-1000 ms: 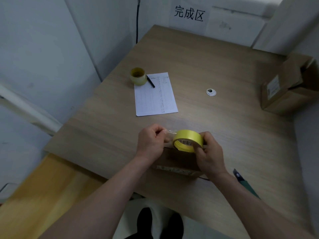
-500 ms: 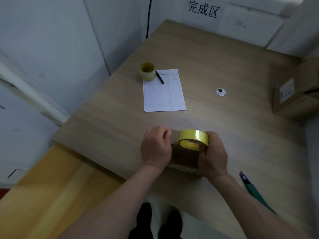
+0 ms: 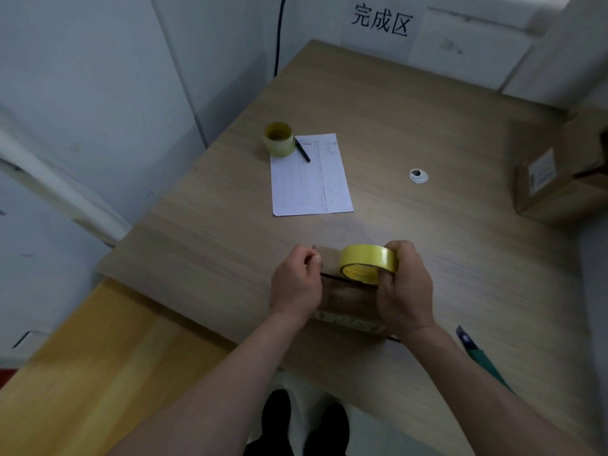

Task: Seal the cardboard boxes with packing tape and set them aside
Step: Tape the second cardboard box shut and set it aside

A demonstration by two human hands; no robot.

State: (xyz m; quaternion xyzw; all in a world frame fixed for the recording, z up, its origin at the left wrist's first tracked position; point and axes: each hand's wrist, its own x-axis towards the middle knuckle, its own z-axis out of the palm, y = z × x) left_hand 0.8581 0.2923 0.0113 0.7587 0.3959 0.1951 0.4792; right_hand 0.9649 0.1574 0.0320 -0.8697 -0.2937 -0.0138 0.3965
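Small cardboard box sat at bench near edge. Right hand gripped yellow tape roll; left hand pinched free end. Best: keep strip taut, centred over seam, press flat.

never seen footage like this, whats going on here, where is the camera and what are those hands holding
There is no machine here. The camera sits on a person's head and looks down at their own hands over a wooden table. The right hand grips a yellow tape roll. The left hand pinches the tape's loose end over a small cardboard box. Farther off lie a paper sheet, a pen, a second tape roll and, at the right edge, another box.
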